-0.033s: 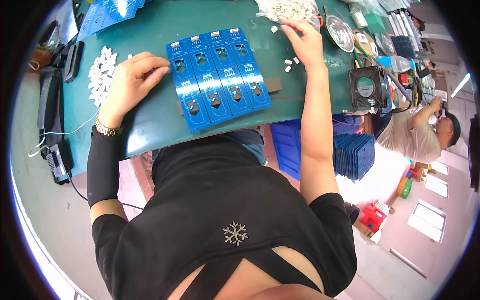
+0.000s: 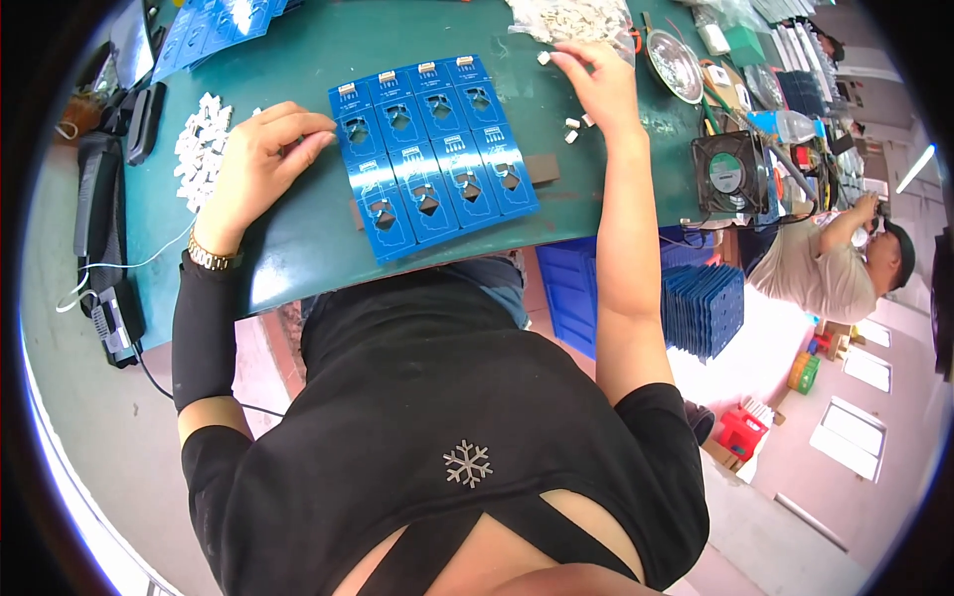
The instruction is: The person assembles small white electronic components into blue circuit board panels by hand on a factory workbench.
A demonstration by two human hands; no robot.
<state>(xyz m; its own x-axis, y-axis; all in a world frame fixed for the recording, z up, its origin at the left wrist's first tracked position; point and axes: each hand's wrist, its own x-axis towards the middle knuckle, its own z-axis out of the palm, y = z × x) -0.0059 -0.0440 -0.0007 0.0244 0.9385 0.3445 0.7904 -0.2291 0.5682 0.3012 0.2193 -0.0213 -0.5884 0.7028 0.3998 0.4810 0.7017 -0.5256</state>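
Note:
A blue circuit board panel [image 2: 407, 159] with several repeated sections and cut-outs lies on the green table in front of me. White connectors [image 2: 427, 69] sit along its far edge. At the panel's left edge is my left hand [image 2: 270, 154], its fingers curled and the thumb and index tips close together; whatever they may hold is hidden. My right hand [image 2: 601, 84] is beyond the panel's right side. Its thumb and index finger pinch at a small white connector [image 2: 544, 58] on the table. More loose white connectors [image 2: 571, 130] lie near the right wrist.
Left of my left hand is a heap of white connectors [image 2: 202, 149]. A plastic bag of white parts [image 2: 576, 18] lies at the back, beside a metal bowl [image 2: 674, 66]. A black fan [image 2: 730, 174] stands at the right. Stacked blue boards [image 2: 703, 310] are below the table edge.
My right hand has shifted slightly left, and its fingertips have come to the small white connector. My left hand and the panel look almost unchanged.

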